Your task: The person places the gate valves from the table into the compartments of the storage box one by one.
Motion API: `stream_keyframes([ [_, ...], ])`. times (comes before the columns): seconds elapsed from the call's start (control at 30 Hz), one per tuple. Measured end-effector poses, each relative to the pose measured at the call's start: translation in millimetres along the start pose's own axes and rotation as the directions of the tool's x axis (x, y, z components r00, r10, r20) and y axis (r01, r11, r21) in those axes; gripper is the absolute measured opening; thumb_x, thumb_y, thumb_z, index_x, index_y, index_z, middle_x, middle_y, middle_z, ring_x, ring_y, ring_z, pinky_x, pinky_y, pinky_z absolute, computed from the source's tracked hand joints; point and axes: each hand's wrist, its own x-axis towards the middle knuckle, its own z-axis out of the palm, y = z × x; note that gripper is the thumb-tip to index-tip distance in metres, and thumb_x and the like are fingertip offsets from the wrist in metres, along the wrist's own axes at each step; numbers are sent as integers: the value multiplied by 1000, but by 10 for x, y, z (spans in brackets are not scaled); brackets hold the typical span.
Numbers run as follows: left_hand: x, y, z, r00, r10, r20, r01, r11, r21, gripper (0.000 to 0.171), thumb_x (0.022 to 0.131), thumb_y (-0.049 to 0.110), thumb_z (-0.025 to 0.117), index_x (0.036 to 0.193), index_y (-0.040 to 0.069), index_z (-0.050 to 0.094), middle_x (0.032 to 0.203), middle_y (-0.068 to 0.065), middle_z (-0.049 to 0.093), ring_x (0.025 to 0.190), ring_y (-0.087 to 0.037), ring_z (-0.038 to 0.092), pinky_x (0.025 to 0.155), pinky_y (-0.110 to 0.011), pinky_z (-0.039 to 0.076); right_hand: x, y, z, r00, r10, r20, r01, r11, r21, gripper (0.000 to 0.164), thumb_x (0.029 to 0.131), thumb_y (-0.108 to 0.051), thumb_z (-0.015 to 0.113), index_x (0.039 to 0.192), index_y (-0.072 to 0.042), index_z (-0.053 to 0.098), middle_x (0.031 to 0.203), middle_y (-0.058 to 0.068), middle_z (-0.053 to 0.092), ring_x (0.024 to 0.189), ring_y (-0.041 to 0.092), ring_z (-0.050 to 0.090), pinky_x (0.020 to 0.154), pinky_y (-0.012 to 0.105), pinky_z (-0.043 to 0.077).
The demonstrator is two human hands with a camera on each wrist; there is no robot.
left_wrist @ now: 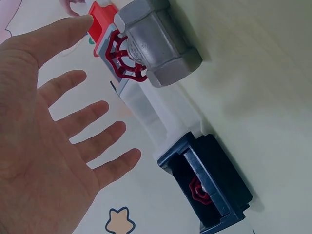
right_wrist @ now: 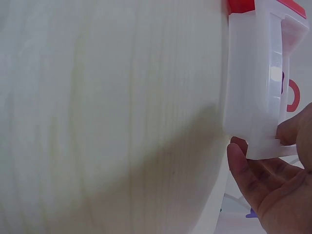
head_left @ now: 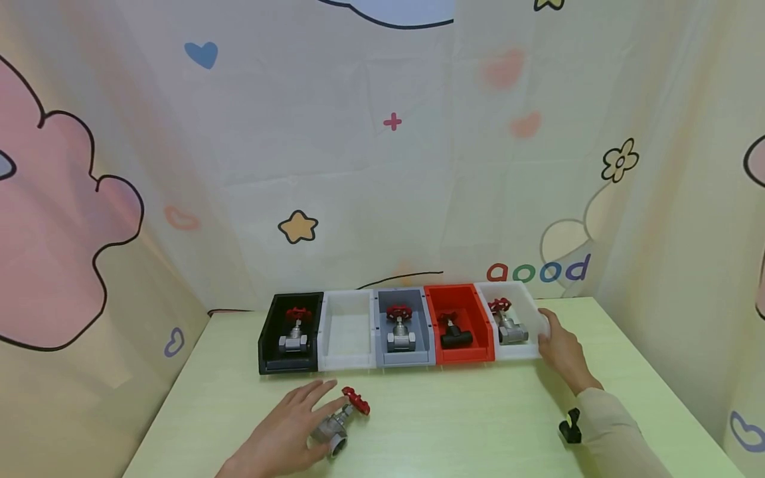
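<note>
My left hand (head_left: 289, 425), its fingers spread, is beside a silver gate valve (head_left: 331, 428) with a red handwheel lying on the table. In the left wrist view that valve (left_wrist: 158, 41) is apart from the fingertips. My right hand (head_left: 564, 350) holds the right side of the white bin (head_left: 534, 305) at the row's right end. The right wrist view shows the thumb at this bin's (right_wrist: 248, 73) front corner and the fingers against its outer side. Inside that bin sits another silver valve (head_left: 510, 330) with a red handwheel.
Joined to it, a red bin (head_left: 472, 302) holds a black valve (head_left: 456, 335). A grey bin (head_left: 406, 358) and a black bin (head_left: 287, 366) each hold a silver valve; a white bin (head_left: 348, 332) between them shows a bare floor. A small black piece (head_left: 570, 428) is near my right sleeve.
</note>
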Motion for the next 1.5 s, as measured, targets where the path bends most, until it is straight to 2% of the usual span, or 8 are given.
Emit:
stream_keyframes([
  [0.27, 20, 8, 97, 999, -16, 29, 16, 1000, -5, 68, 85, 46, 72, 147, 38, 44, 157, -6, 37, 141, -34, 38, 111, -59, 35, 15, 12, 14, 1000, -4, 2, 4, 1000, 3, 56, 95, -10, 47, 147, -4, 27, 122, 42, 54, 93, 52, 62, 68, 54, 50],
  [0.63, 49, -3, 215, 999, -5, 48, 4, 1000, 22, 67, 83, 46, 74, 144, 37, 48, 152, -8, 43, 138, -32, 42, 109, -57, 39, 33, 1, 13, 1000, 18, 14, -18, 1000, 6, 57, 96, -9, 48, 148, -5, 25, 124, 42, 53, 98, 53, 61, 71, 57, 51],
  [0.8, 74, -16, 274, 998, 4, 66, -6, 1000, 24, 69, 83, 48, 73, 145, 39, 46, 150, -6, 45, 136, -32, 44, 107, -56, 41, 22, -12, -5, 1000, 14, 4, -14, 1000, 11, 57, 95, -9, 48, 148, -5, 26, 124, 42, 54, 97, 53, 61, 70, 57, 51],
  [1.03, 95, -33, 320, 996, -1, 86, -3, 999, 38, 63, 82, 49, 73, 140, 37, 52, 143, -3, 51, 129, -28, 49, 102, -52, 45, 7, -21, -7, 1000, 23, 9, -23, 1000, 16, 57, 95, -8, 48, 148, -5, 27, 123, 42, 54, 96, 52, 61, 68, 55, 50],
  [1.33, 131, -24, 332, 992, -22, 120, 21, 1000, 9, 63, 81, 46, 76, 138, 39, 53, 137, 0, 55, 123, -25, 53, 100, -49, 48, 9, -20, 8, 999, 33, 9, -34, 999, 15, 57, 95, -9, 48, 148, -5, 26, 126, 41, 53, 100, 54, 61, 71, 56, 51],
  [1.5, 154, 6, 354, 985, -53, 162, 63, 996, -56, 62, 80, 40, 78, 137, 39, 54, 139, -1, 54, 119, -23, 54, 94, -46, 53, -2, -23, 6, 999, 40, 12, -41, 999, 16, 57, 95, -9, 49, 148, -5, 26, 126, 41, 53, 99, 53, 61, 70, 55, 51],
])
